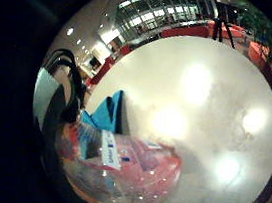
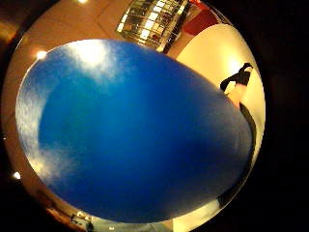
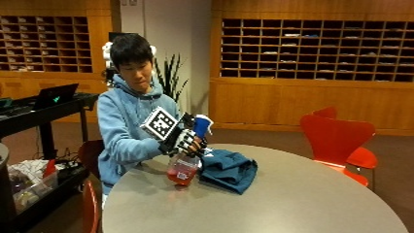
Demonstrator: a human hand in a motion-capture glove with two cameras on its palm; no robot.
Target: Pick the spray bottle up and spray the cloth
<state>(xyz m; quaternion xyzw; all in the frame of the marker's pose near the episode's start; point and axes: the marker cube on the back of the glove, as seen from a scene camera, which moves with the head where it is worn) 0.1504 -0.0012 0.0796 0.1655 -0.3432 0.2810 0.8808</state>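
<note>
A clear spray bottle (image 3: pixel 182 171) with red liquid and a blue trigger head (image 3: pixel 202 125) stands lifted just above the round table (image 3: pixel 291 199). My gloved right hand (image 3: pixel 184 141) grips its neck below the head. A dark teal cloth (image 3: pixel 226 168) lies bunched on the table, right beside the bottle. In the little finger side palm view the bottle's body (image 1: pixel 117 169) with its label sits close under the palm, the cloth (image 1: pixel 109 112) behind it. The thumb side palm view is filled by the blue head (image 2: pixel 135 130).
Red chairs (image 3: pixel 336 138) stand at the far right of the table and one (image 3: pixel 91 204) at its near left. A black cart (image 3: pixel 39 116) with a laptop stands to the left. Bare tabletop stretches to the right of the cloth.
</note>
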